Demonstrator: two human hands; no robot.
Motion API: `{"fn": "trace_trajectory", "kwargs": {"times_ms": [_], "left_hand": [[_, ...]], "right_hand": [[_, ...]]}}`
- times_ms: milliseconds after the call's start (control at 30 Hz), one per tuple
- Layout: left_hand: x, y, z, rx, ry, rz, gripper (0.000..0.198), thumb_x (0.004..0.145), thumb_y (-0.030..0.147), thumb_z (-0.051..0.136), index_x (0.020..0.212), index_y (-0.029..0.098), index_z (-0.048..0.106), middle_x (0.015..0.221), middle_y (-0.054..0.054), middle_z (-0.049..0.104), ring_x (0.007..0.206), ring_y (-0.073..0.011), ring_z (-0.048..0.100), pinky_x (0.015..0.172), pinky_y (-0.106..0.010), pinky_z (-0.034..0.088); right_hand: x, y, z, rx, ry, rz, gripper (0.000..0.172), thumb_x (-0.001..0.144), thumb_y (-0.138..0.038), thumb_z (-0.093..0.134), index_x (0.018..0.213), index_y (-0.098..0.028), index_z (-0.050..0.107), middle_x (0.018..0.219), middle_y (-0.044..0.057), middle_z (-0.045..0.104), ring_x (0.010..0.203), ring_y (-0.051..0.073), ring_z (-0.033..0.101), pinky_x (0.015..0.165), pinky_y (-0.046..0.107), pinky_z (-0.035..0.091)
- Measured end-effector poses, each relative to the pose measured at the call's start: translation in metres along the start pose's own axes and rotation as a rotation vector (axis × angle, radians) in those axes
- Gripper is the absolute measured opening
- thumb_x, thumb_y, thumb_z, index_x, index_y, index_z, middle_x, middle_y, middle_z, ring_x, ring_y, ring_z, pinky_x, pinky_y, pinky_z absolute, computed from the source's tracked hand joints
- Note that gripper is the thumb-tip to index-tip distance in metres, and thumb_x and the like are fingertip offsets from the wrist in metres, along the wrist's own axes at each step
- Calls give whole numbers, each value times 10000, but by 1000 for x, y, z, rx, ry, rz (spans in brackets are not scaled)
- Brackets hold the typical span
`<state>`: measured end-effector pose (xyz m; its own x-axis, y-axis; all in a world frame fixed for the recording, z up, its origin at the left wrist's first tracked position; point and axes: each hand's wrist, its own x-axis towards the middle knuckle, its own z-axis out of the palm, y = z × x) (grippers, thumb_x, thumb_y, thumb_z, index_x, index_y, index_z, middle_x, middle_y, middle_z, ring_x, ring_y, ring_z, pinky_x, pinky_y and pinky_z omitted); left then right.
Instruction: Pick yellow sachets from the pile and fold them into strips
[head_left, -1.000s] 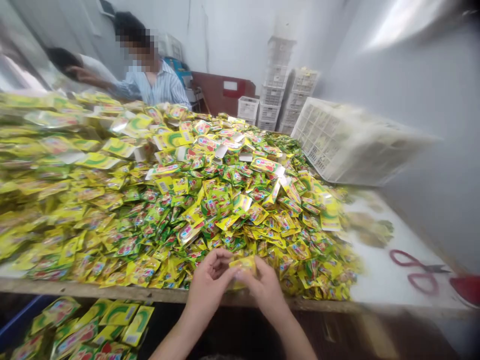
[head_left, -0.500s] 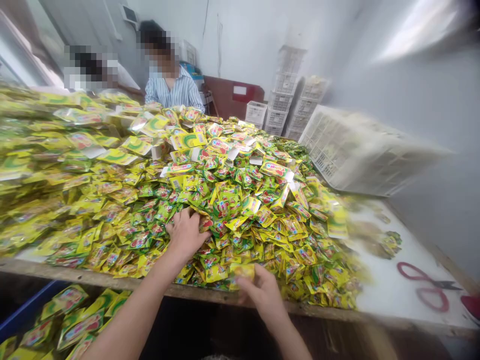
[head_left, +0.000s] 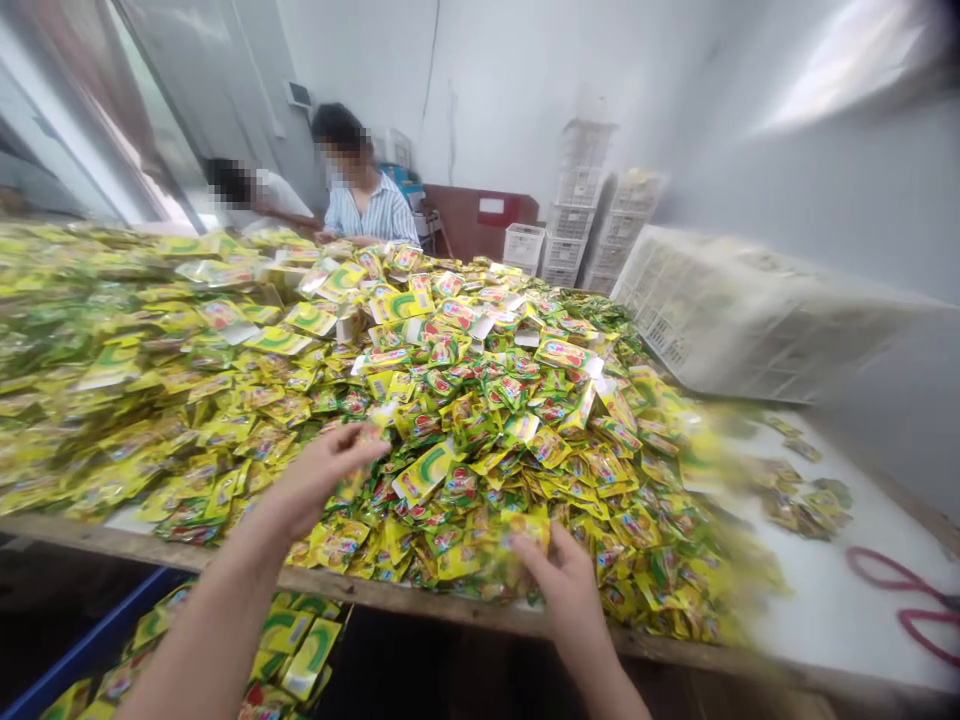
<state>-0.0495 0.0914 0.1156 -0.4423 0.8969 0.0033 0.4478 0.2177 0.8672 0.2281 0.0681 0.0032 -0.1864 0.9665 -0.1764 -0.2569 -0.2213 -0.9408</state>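
Note:
A huge heap of small yellow and green sachets (head_left: 465,400) covers the table (head_left: 817,610). My left hand (head_left: 319,475) hovers over the near part of the heap, fingers curled in a pinch on one small sachet (head_left: 367,437). My right hand (head_left: 566,575) rests at the table's front edge and holds a small stack of yellow sachets (head_left: 517,535) between thumb and fingers.
A white plastic crate (head_left: 757,315) lies on its side at the right. Pink-handled scissors (head_left: 907,600) lie at the far right. A blue bin with yellow packs (head_left: 292,640) sits below the table edge. Two people (head_left: 360,195) sit at the far side. Stacked white crates (head_left: 577,200) stand behind.
My left hand left the stack, reached into the heap and has now lifted back with a sachet. My right hand kept its stack. The view has drifted to the left.

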Motion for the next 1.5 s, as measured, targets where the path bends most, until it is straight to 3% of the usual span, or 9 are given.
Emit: {"fn": "trace_trajectory", "kwargs": {"times_ms": [67,200,333,700,900,1067,1233,1400,1500], "left_hand": [[-34,-11,32,85,-91,64,627,545,414,832,1099,179,657,1059,-98,715,971,-316,658,868,-411,498],[-96,-40,89,397,-180,377,620,713,350,711,1293,240,524,1246,-101,616,1106,-321,610,937,-417,482],[-118,-58,110,508,-114,401,641,771,290,641,1379,265,439,1232,-111,608,1083,-327,621,887,-431,513],[-174,-89,126,136,-457,141,845,650,288,800,1396,313,404,1347,-105,534,1239,-359,518,1024,-494,438],[-188,-107,125,-62,-491,-6,699,720,305,742,1347,260,437,1363,-126,533,1290,-352,468,1096,-523,348],[-189,-116,121,-282,-596,-139,401,766,354,702,1130,235,583,1124,-81,679,1095,-330,604,969,-450,465],[-189,-115,118,-673,-701,-278,421,724,341,768,1105,224,631,1069,-56,712,1033,-281,630,933,-378,475],[-193,-117,110,-728,-708,-360,437,740,326,771,1142,194,664,1030,-58,731,981,-255,638,873,-324,474],[-194,-116,106,-704,-670,-349,416,758,331,756,1142,195,678,1017,-50,733,976,-251,629,869,-319,473]], "right_hand": [[2,-20,3,-47,41,-108,244,813,-403,696,835,-176,608,670,-14,575,556,129,522,508,238,451],[4,-42,9,-366,76,-364,187,855,-327,647,745,-194,576,733,-8,549,676,144,517,630,256,434],[-1,-34,5,-657,-88,-471,71,866,-210,607,801,-196,634,819,11,573,771,159,536,707,264,416],[-21,-45,-20,-719,-498,-317,126,819,-183,662,910,-242,725,825,-4,708,787,190,637,720,261,442],[-27,-1,-10,-721,-303,-192,262,743,-132,705,975,-252,719,911,0,729,888,221,658,788,289,454],[-31,7,-11,-667,-396,0,246,696,-131,756,913,-246,734,825,-28,720,814,207,666,705,257,453],[-41,13,-5,-644,-306,-120,243,688,-85,763,878,-235,744,825,-27,702,809,175,630,727,246,424],[-54,27,8,-611,-157,0,244,613,-93,830,788,-190,690,699,-52,615,678,136,549,609,222,383],[-56,26,10,-677,-169,-118,260,575,-119,881,752,-190,704,789,-23,617,814,160,552,730,250,409]]}}
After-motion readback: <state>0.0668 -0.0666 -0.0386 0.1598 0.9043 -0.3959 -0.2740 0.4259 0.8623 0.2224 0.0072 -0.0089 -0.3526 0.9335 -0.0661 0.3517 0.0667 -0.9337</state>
